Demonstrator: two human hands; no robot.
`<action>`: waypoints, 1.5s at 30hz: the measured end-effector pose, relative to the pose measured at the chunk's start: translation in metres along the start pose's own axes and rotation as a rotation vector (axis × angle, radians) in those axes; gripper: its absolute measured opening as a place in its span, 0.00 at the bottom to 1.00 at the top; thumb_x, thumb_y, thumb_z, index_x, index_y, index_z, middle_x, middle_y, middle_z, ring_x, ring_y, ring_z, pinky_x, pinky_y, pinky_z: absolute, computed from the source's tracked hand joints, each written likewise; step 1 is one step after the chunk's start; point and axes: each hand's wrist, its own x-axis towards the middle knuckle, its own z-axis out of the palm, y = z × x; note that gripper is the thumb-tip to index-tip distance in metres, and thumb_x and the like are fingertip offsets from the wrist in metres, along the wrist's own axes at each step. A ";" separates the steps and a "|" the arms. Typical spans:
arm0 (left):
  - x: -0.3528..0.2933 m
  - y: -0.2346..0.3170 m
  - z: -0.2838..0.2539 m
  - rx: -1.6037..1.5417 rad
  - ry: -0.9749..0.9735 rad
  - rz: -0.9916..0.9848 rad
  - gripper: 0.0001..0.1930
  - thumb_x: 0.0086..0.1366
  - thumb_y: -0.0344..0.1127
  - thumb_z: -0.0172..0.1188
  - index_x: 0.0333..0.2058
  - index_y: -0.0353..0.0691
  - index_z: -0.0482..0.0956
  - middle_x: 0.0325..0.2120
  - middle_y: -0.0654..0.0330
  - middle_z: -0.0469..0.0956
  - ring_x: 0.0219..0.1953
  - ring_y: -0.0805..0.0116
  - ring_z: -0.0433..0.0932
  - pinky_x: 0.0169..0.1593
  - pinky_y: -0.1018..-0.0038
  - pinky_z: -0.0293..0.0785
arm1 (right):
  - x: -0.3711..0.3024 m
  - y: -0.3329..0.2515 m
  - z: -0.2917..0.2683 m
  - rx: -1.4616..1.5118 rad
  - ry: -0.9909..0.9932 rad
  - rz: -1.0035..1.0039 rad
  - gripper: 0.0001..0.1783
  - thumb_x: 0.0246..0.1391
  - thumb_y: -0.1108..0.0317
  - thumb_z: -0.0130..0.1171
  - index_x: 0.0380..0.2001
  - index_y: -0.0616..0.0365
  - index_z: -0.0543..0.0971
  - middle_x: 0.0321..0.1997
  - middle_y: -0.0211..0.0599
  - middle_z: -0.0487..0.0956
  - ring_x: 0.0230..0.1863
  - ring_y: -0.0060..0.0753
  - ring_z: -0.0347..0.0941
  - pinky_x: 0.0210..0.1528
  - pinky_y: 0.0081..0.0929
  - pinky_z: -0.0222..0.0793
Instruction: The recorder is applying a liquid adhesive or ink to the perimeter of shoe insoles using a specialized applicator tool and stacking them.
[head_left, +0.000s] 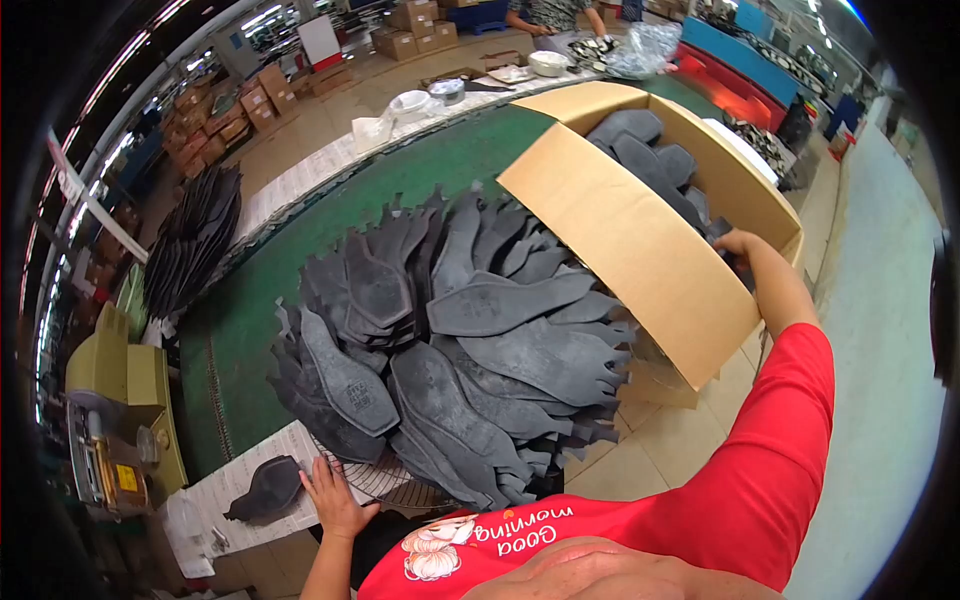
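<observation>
A large pile of dark grey shoe insoles (512,305), fanned out in layers, rests on a round wire rack (385,484) in front of me. My left hand (338,500) lies with its fingers spread at the near edge of the white paper, right beside a single insole (270,489). At the right, my right hand (746,252) reaches over the edge of an open cardboard box (640,240) holding more dark insoles (650,165). Its fingers are curled round a dark insole there, partly hidden by the box.
A green conveyor belt (245,345) runs behind the pile. Another insole stack (195,240) stands at its far left, near a yellowish machine (125,390). White bowls (410,103) line the far ledge, and another person (555,15) works beyond. A pale wall (880,330) borders the right.
</observation>
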 end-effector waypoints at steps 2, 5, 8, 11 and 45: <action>0.000 0.000 0.001 0.017 0.026 0.053 0.60 0.25 0.52 0.78 0.58 0.29 0.59 0.60 0.37 0.56 0.66 0.40 0.52 0.67 0.38 0.38 | 0.001 0.002 -0.004 -0.076 -0.073 0.094 0.44 0.40 0.47 0.69 0.56 0.65 0.70 0.49 0.53 0.77 0.29 0.42 0.77 0.29 0.44 0.76; 0.004 0.001 0.007 0.002 0.051 0.084 0.60 0.25 0.52 0.78 0.58 0.30 0.59 0.60 0.38 0.57 0.65 0.41 0.53 0.67 0.38 0.39 | 0.018 0.020 -0.026 -0.204 -0.211 0.285 0.48 0.36 0.46 0.73 0.55 0.68 0.70 0.49 0.53 0.77 0.31 0.41 0.77 0.32 0.45 0.76; 0.004 0.003 0.004 0.004 0.015 0.067 0.61 0.24 0.53 0.78 0.59 0.31 0.59 0.60 0.39 0.56 0.65 0.40 0.53 0.67 0.38 0.40 | 0.024 0.010 -0.032 -0.170 -0.341 0.195 0.52 0.34 0.46 0.75 0.57 0.69 0.67 0.47 0.51 0.78 0.35 0.44 0.77 0.36 0.46 0.75; -0.001 0.004 -0.003 0.042 0.006 0.032 0.62 0.24 0.53 0.78 0.59 0.32 0.57 0.61 0.40 0.56 0.65 0.40 0.53 0.67 0.38 0.40 | -0.009 0.016 -0.001 0.234 0.121 -0.060 0.49 0.32 0.43 0.72 0.58 0.52 0.69 0.57 0.44 0.72 0.47 0.47 0.72 0.37 0.45 0.72; 0.001 0.003 0.005 0.006 0.054 0.055 0.63 0.25 0.53 0.77 0.61 0.32 0.56 0.61 0.39 0.57 0.64 0.39 0.54 0.67 0.42 0.45 | -0.001 0.034 -0.020 0.461 0.128 0.057 0.29 0.31 0.42 0.69 0.37 0.45 0.78 0.35 0.31 0.75 0.31 0.30 0.69 0.30 0.32 0.62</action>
